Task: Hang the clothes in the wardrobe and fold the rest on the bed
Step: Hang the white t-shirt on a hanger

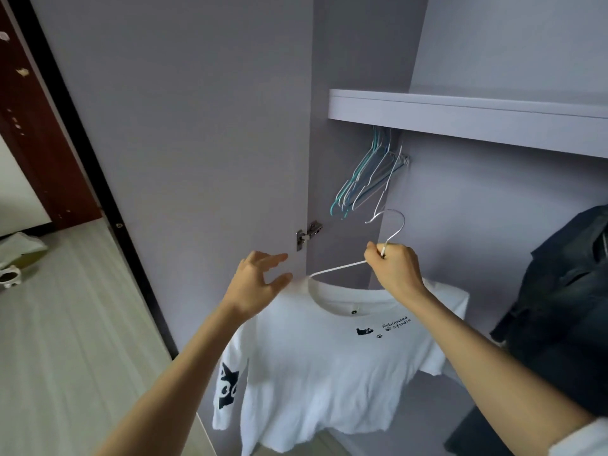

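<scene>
So the white t-shirt (pixel 332 366) is on a white wire hanger (pixel 342 266), held up in front of the open wardrobe (pixel 493 199), not on the rail yet. The right hand (pixel 393 266) is pinching the hanger neck just under the hook, fingers curled tight round the wire, and the hook sits free in the air at about 12 o'clock from that hand. The left hand (pixel 258 284) is loose, fingers spread and relaxed, grasping nothing, hovering at roughly 9 o'clock from the shirt collar, just beside the shoulder of the shirt; can't tell if it actually touches the fabric.

Print on the chest reads "Rabinwood studio" as best I can make out (small and tilted), with a little black cat shape and paw prints next to it. There's a black cat face on the sleeve at 7 o'clock of the shirt.

Up at 12 o'clock, under the shelf (pixel 460 116), a bunch of empty hangers (pixel 365 179) in teal and white hang together. A dark garment (pixel 566 304) hangs at 3 o'clock. The wardrobe door (pixel 184 143) stands open at 10 o'clock, hinge (pixel 307 235) showing
</scene>
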Demonstrator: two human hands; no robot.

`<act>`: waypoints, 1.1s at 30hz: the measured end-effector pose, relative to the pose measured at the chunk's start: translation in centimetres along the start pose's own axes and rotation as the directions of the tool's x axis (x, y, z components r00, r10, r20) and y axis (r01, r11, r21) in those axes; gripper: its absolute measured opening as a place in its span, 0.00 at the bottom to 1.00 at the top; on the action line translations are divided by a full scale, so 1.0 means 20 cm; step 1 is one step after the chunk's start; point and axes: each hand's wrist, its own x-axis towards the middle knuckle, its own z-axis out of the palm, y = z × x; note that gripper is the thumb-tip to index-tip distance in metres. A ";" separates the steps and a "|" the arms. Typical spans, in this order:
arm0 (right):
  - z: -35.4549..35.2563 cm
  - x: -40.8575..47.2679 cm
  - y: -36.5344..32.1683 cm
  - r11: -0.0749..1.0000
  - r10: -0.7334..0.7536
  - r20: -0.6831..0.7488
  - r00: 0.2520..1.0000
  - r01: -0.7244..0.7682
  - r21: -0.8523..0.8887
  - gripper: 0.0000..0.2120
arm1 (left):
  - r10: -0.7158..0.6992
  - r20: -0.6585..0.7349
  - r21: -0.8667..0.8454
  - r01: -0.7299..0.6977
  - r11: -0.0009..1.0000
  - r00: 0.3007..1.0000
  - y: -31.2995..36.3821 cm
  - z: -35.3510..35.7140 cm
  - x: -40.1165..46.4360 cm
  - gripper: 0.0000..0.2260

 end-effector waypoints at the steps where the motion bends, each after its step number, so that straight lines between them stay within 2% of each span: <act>1: 0.00 -0.01 0.01 1.000 -0.017 -0.017 1.000 0.017 0.007 0.27 | -0.010 0.030 0.077 0.007 0.997 1.000 -0.03 0.01 -0.01 0.20; 3: 0.00 -0.03 0.01 0.998 -0.056 -0.049 0.997 0.057 0.014 0.26 | -0.024 0.082 0.206 0.007 0.979 0.996 -0.08 0.05 -0.04 0.20; 4: 0.00 -0.03 0.01 0.996 -0.082 -0.071 0.994 0.084 0.030 0.24 | -0.005 0.081 0.218 -0.013 0.976 0.997 -0.09 0.08 -0.05 0.18; 8: 0.00 -0.07 0.00 0.968 -0.225 -0.095 0.970 0.233 0.097 0.10 | 0.169 -0.098 0.241 -0.141 0.960 0.981 -0.09 0.16 -0.06 0.09; 11: 0.00 -0.10 0.01 0.930 -0.367 -0.049 0.929 0.367 -0.025 0.10 | 0.177 -0.142 0.322 -0.124 0.939 0.974 -0.12 0.18 -0.05 0.09; 14: 0.02 -0.12 0.01 0.875 -0.470 -0.129 0.873 0.440 -0.201 0.06 | 0.187 -0.133 0.333 -0.134 0.933 0.973 -0.13 0.20 -0.06 0.10; 17: 0.05 -0.13 0.00 0.834 -0.530 -0.213 0.821 0.460 -0.306 0.11 | 0.237 -0.125 0.326 -0.186 0.927 0.963 -0.11 0.23 -0.07 0.07; 19: 0.06 -0.13 -0.01 0.842 -0.526 -0.237 0.817 0.459 -0.285 0.12 | 0.280 -0.150 0.324 -0.220 0.920 0.948 -0.10 0.26 -0.08 0.04; 22: 0.06 -0.13 -0.04 0.881 -0.473 -0.241 0.847 0.452 -0.140 0.12 | 0.293 -0.194 0.291 -0.230 0.929 0.936 -0.07 0.30 -0.08 0.03; 26: 0.06 -0.14 -0.11 0.906 -0.417 -0.192 0.888 0.422 -0.018 0.06 | 0.220 -0.257 0.176 -0.178 0.968 0.941 0.02 0.34 -0.04 0.08; 28: 0.04 -0.14 -0.11 0.912 -0.398 -0.128 0.908 0.407 0.051 0.07 | 0.174 -0.299 0.126 -0.142 0.982 0.938 0.03 0.33 -0.01 0.09; 30: -0.02 -0.14 -0.05 0.924 -0.379 -0.084 0.921 0.383 0.025 0.12 | 0.152 -0.285 0.103 -0.128 0.986 0.946 0.01 0.32 0.01 0.08; 33: -0.10 -0.18 0.16 0.938 -0.301 -0.066 0.951 0.283 -0.201 0.17 | 0.160 -0.247 0.117 -0.135 0.984 0.956 -0.04 0.29 0.04 0.08</act>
